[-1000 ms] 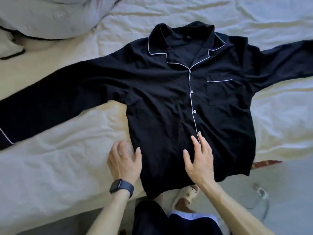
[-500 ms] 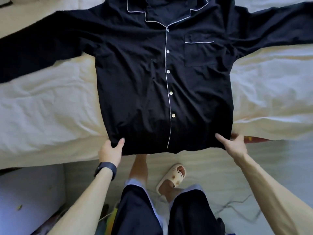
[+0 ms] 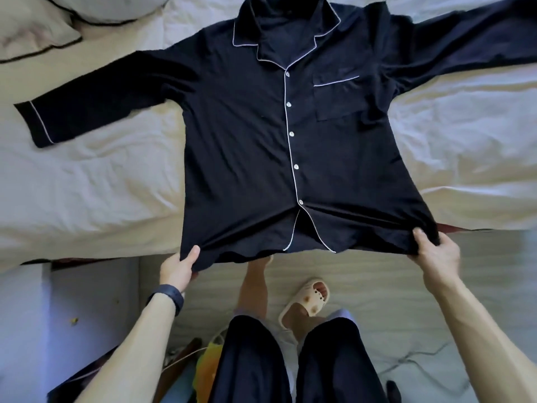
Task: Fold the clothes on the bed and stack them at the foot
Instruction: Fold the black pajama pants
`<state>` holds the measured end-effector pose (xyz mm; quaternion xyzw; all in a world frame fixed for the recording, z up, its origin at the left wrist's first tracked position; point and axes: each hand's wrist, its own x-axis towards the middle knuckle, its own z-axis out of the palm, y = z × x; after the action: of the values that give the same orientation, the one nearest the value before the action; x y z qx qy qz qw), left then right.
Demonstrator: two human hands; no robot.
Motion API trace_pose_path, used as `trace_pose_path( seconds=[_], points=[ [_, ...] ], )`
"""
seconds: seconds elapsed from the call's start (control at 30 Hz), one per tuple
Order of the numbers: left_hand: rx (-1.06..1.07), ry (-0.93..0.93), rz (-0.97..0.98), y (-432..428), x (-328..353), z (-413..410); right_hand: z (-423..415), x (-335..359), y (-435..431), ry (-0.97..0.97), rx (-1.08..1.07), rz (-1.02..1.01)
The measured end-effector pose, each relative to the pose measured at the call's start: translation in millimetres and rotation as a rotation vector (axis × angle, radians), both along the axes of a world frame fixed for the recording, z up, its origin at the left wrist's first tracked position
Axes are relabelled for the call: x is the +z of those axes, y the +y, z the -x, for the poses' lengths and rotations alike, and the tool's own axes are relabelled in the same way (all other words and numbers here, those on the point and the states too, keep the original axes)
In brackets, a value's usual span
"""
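- white rumpled bed (image 3: 87, 184) fills the upper view; a pillow (image 3: 37, 30) with dark piping sits at the far left corner. below the mattress edge: pale floor, the person's legs, one cream slipper (image 3: 308, 301).
- dark pyjama shirt (image 3: 238, 141) lies face up on the sheet, buttoned, collar away from the person, hem overhanging the near edge of the bed.
- both sleeves are spread sideways. the left sleeve (image 3: 96, 103) shows its piped cuff; the other sleeve (image 3: 465, 48) runs out of view at the right.
- left hand (image 3: 178, 269), watch (image 3: 167, 298) on the wrist, pinches the left hem corner: thumb on top of the cloth, other fingers hidden beneath it.
- right hand (image 3: 436, 251) grips the right hem corner the same way, thumb over, fingers curled under the fabric.
- hands are well apart with the hem pulled taut between them — likely to draw out creases and square the body before folding. the cloth puckers near the lowest button from the pull.
- judgement: early in the task. this piece is flattened but not yet folded, and nothing is seen stacked at the foot. the sleeves are probably laid wide so each can be turned inward next.
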<state>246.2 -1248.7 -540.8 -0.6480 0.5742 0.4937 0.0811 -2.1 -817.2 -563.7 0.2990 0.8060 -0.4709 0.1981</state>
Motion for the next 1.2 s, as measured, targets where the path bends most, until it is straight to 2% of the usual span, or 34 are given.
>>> trace_pose_path(
  seconds=[0.13, 0.23, 0.33, 0.47, 0.53, 0.6, 0.7, 0.8, 0.87, 0.97, 1.07, 1.2],
  points=[
    [-0.107, -0.087, 0.035, 15, -3, -3, -7, -8, 3, -0.119, 0.027, -0.011],
    [-0.111, -0.116, 0.048, 21, -11, 0, -11, -19, -2, -0.207, 0.116, -0.07],
    [-0.211, -0.182, 0.061, 22, -22, 5, -14, -27, -12, -0.256, 0.216, -0.1],
    [-0.282, -0.307, 0.097, 25, -27, 18, -16, -27, -28, -0.281, 0.285, -0.284],
    [-0.276, -0.36, 0.151, 33, -27, 25, -21, -20, -38, -0.232, 0.288, -0.412],
    [-0.364, -0.369, 0.342, 44, -20, 38, -26, -7, -56, -0.083, 0.367, -0.476],
    [-0.729, -0.255, 0.545, 59, -9, 70, -21, 15, -89, 0.191, 0.617, -0.449],
    [-1.104, -0.159, 0.573, 61, -10, 114, -4, 27, -130, 0.419, 0.899, -0.456],
    [-1.251, -0.133, 0.59, 54, -19, 148, 16, 26, -159, 0.49, 1.056, -0.468],
    [-1.288, -0.123, 0.593, 30, -35, 207, 58, 13, -200, 0.446, 1.179, -0.509],
    [-1.244, -0.123, 0.611, -12, -47, 270, 114, -1, -233, 0.403, 1.161, -0.53],
    [-1.233, -0.131, 0.677, -87, -52, 360, 208, -5, -278, 0.451, 1.137, -0.54]
  ],
)
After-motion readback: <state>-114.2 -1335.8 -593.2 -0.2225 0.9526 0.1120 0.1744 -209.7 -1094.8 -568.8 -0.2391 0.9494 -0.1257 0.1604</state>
